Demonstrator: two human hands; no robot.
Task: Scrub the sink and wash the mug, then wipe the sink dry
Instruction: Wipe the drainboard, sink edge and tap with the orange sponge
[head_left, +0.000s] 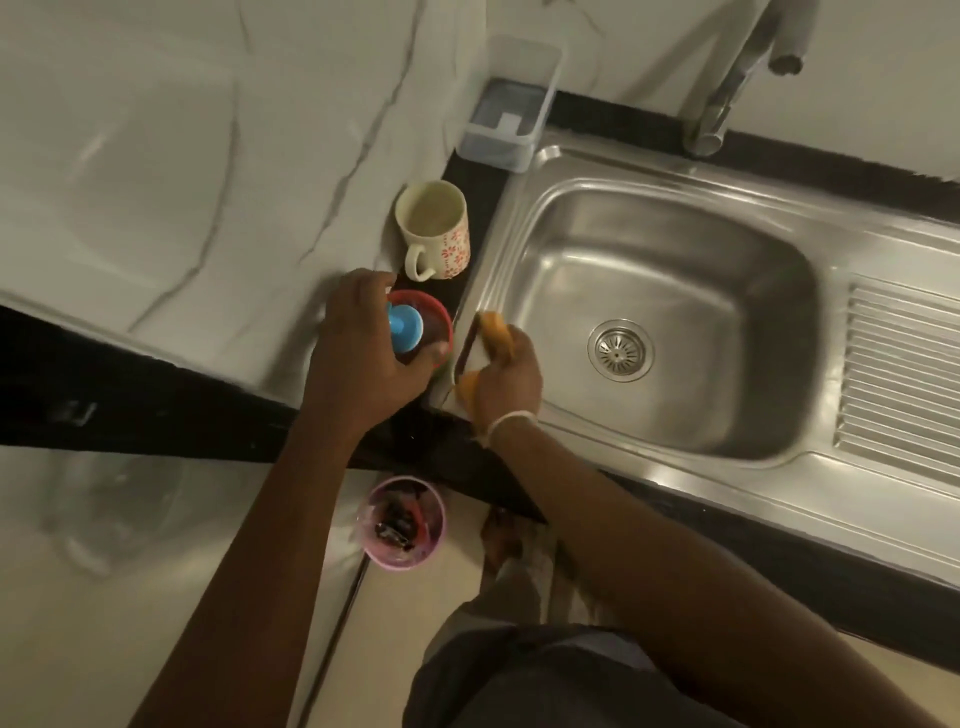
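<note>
two hands busy: left hand (363, 332) is curled round a red soap bottle (434, 317) with a blue cap (405, 327), just left of the sink (779, 467); right hand (506, 382) is squeezing an orange sponge (493, 335) over the sink's left rim.
mug: the cream mug (434, 231) with red flowers stands upright on the dark counter strip, just left of the sink's back-left corner, handle towards the person, untouched.
mug handling: looks like ceramic, so probably stiff, fairly heavy, breakable and slick once soapy; the handle or a full wrap round the body seems the safest hold.
sponge handling: soft, light, squashes in the fist; the dark scouring face shows at its left edge.
sink: steel basin looks dry and bare, drain (621, 351) in the middle, ribbed drainer to its right.
hard to make out: motion blur smears both hands; the bottle's body is mostly covered; the tap (727, 93) behind the sink is cut off at the top edge; what the clear holder (511, 104) behind the sink holds is unclear.
</note>
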